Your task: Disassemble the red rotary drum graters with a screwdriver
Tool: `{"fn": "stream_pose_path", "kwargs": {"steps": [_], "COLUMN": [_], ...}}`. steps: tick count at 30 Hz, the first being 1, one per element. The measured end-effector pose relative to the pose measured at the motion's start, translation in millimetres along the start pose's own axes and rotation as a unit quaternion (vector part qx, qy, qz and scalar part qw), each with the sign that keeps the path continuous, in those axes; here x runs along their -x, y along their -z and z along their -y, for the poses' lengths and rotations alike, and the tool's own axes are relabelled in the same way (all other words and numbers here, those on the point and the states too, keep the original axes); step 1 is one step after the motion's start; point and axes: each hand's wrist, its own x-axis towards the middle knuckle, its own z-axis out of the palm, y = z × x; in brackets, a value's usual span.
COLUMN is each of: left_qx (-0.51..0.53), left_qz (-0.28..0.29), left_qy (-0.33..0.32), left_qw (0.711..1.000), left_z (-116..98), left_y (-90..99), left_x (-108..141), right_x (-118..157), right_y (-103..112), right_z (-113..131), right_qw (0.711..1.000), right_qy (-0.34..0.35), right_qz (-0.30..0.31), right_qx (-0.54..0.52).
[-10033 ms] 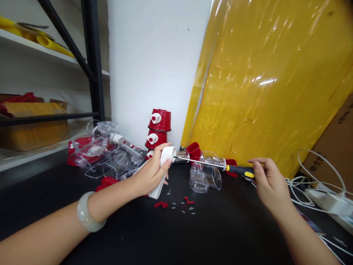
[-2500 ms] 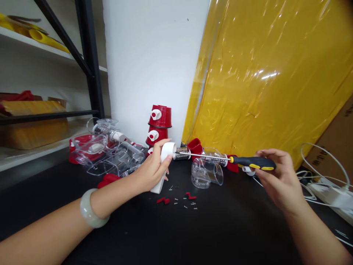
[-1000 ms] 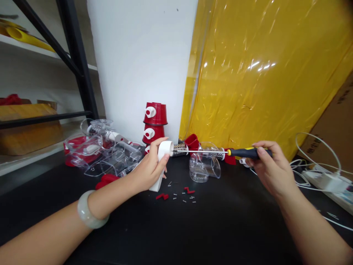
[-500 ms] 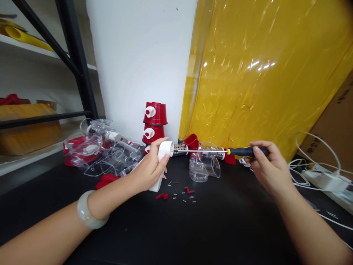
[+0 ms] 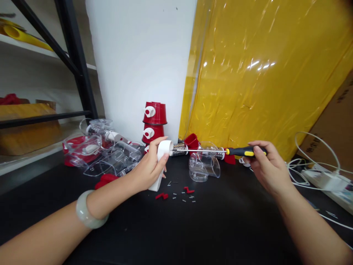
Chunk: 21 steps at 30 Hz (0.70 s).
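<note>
My left hand [image 5: 150,167] is wrapped round a white plastic part [image 5: 164,147], whose round opening faces right. Between the fingers and thumb of my right hand [image 5: 266,163] is the black and yellow handle of a screwdriver [image 5: 238,151]. Its long shaft lies level, and the tip is at the opening of the white part; how far in it reaches is hidden. Below, on the black table [image 5: 209,228], lie two small red pieces [image 5: 162,196] [image 5: 189,190] and several small screws [image 5: 184,200].
Clear plastic housings [image 5: 121,158] and red parts are heaped at the left. Red cups [image 5: 154,113] stand stacked against the wall, with metal drums [image 5: 179,149] and another clear housing [image 5: 204,167] to their right. White cables and a power strip [image 5: 331,182] lie far right.
The screwdriver handle has turned about its axis, showing more yellow. Both hands have otherwise barely moved, each keeping its hold.
</note>
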Motion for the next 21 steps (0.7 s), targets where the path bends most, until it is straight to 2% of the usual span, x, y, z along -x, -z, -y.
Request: {"fn": "stream_pose_path", "kwargs": {"steps": [3, 5, 7, 12, 14, 18, 21], "left_qx": [0.001, -0.002, -0.005, -0.005, -0.010, -0.019, -0.031], "left_qz": [0.003, 0.007, 0.008, 0.001, 0.002, 0.018, 0.025], "left_qy": [-0.005, -0.005, -0.001, 0.000, 0.001, 0.012, 0.017], "left_qw": [1.000, 1.000, 1.000, 1.000, 1.000, 1.000, 0.999], "left_z": [0, 0, 0, -1, -1, -2, -3], "left_y": [0.1, 0.3, 0.3, 0.1, 0.3, 1.2, 1.6], "left_x": [0, 0, 0, -1, 0, 1, 1], "right_x": [0, 1, 1, 0, -2, -3, -2], "right_y": [-3, -4, -2, 4, 3, -1, -5], "right_z": [6, 8, 7, -2, -4, -4, -4], "right_qw": [0.991, 0.986, 0.989, 0.997, 0.998, 0.996, 0.994], "right_qy": [-0.024, -0.034, -0.043, -0.070, -0.055, -0.028, -0.026], "right_qz": [0.011, 0.033, 0.036, 0.007, -0.003, -0.014, -0.020], "right_qx": [-0.130, -0.157, -0.138, 0.042, 0.025, -0.088, -0.106]}}
